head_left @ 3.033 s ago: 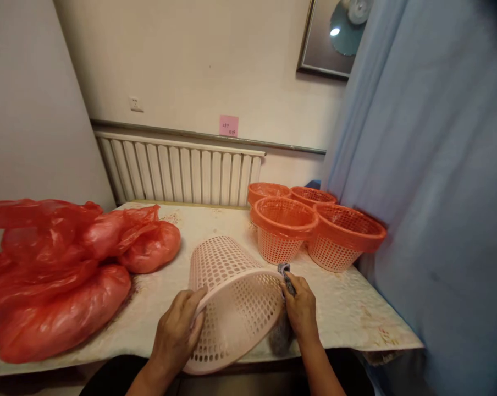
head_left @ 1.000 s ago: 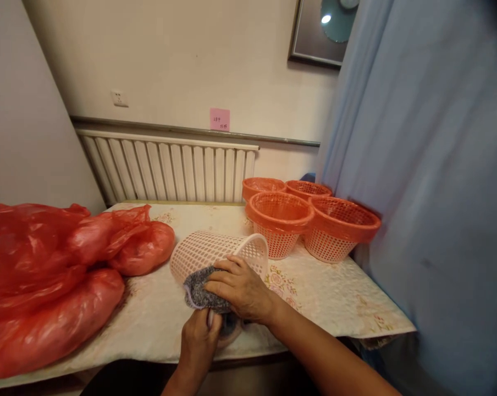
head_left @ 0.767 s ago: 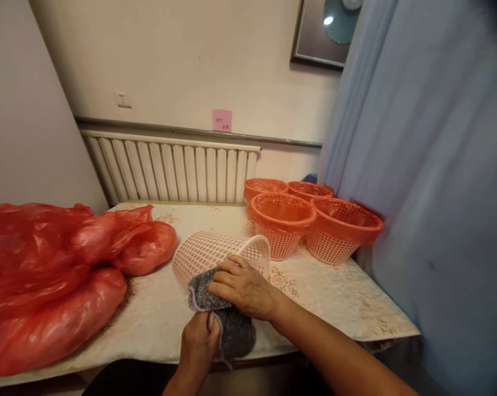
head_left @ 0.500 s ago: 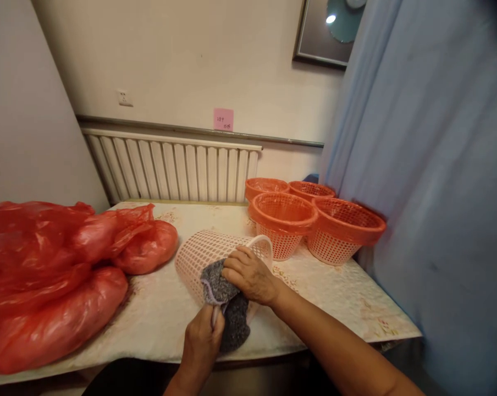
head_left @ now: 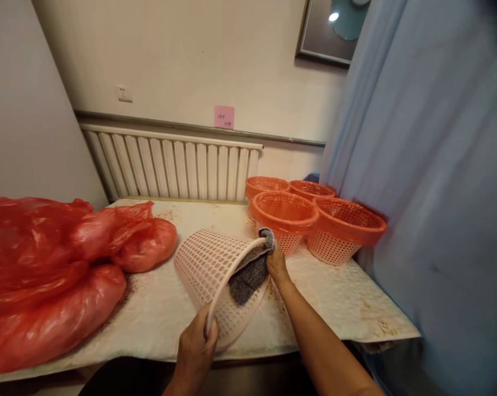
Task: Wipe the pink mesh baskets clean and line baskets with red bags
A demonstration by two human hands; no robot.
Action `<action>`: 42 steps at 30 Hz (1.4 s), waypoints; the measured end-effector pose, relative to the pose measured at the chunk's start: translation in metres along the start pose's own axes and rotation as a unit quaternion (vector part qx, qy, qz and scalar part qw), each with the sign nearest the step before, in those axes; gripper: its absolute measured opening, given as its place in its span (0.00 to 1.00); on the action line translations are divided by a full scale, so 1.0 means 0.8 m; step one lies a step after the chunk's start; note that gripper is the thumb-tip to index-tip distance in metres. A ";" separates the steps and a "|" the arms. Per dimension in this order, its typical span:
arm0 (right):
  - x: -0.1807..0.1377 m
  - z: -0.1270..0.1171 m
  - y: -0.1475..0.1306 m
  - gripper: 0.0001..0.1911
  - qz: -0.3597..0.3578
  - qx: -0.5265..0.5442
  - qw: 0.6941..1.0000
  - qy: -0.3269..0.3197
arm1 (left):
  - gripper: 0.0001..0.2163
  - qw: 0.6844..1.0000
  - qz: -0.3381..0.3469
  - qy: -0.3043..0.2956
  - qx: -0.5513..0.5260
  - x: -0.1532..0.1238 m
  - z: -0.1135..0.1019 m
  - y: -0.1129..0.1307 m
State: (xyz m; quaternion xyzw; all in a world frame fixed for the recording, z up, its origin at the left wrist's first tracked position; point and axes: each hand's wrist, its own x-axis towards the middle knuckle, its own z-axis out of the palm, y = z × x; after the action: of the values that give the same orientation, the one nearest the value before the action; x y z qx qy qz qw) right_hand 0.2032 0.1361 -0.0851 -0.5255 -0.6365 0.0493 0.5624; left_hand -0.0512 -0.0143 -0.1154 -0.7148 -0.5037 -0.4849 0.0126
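A pale pink perforated plastic basket (head_left: 207, 250) lies tilted on its side on the table, its mouth facing me and to the right. My left hand (head_left: 197, 344) is closed on the near part of its rim. At the far right of the rim, my right hand (head_left: 277, 264) grips a dark grey cloth (head_left: 250, 278) with a light purple edge. One part of the cloth folds over the rim, while the rest hangs inside the mouth. The right fingertips are partly hidden behind the cloth.
Several similar baskets with red plastic liners, one a red-lined basket (head_left: 285, 214), stand at the back right beside a blue curtain (head_left: 430, 181). Filled red plastic bags (head_left: 59, 286) cover the left of the table (head_left: 149, 324). A radiator (head_left: 174, 168) is behind.
My right hand has moved with the cloth from the basket's near outer side to the right of its rim. The basket's mouth has turned more towards me.
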 end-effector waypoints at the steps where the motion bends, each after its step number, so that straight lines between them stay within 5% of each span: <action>1: -0.008 0.005 0.013 0.18 0.030 0.007 0.999 0.012 | 0.12 1.000 -0.001 -0.001 -0.001 -0.002 0.000 -0.002; 7: -0.065 0.035 0.071 0.21 0.172 0.031 0.983 0.049 | 0.12 1.000 -0.011 0.006 -0.015 -0.007 0.005 -0.010; 12: -0.096 0.041 0.070 0.22 0.202 0.034 0.978 0.050 | 0.11 0.998 -0.043 0.010 -0.051 -0.018 0.004 -0.016; 17: -0.080 0.028 0.035 0.19 0.158 0.029 0.986 0.055 | 0.09 0.992 -0.093 0.004 -0.089 -0.030 -0.021 -0.019; 21: -0.042 0.010 -0.013 0.18 0.094 0.004 0.993 0.068 | 0.13 0.982 -0.158 0.068 -0.084 -0.018 -0.037 -0.021; 28: 0.012 -0.026 -0.098 0.19 -0.042 -0.066 0.995 0.060 | 0.24 0.873 -0.406 0.045 -0.266 0.000 -0.030 -0.034; 30: 0.013 -0.031 -0.113 0.16 -0.083 -0.079 0.993 0.032 | 0.25 0.899 -0.373 0.026 -0.230 0.004 -0.029 -0.038; 35: 0.005 -0.032 -0.143 0.09 -0.192 -0.132 0.970 -0.073 | 0.29 0.978 -0.166 0.076 -0.106 0.053 -0.044 -0.029; 39: 0.000 -0.029 -0.163 0.12 -0.253 -0.183 0.942 -0.125 | 0.21 0.996 0.018 -0.076 -0.048 0.115 -0.053 -0.017; 42: -0.003 -0.027 -0.163 0.14 -0.260 -0.182 0.939 -0.132 | 0.19 0.989 0.060 -0.124 -0.057 0.144 -0.048 -0.019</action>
State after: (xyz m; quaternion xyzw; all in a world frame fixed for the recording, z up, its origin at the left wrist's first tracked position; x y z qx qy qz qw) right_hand 0.1390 0.0653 0.0066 -0.4237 -0.8177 -0.1470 0.3610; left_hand -0.0856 0.0554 -0.0207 -0.7981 -0.4292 -0.4183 -0.0617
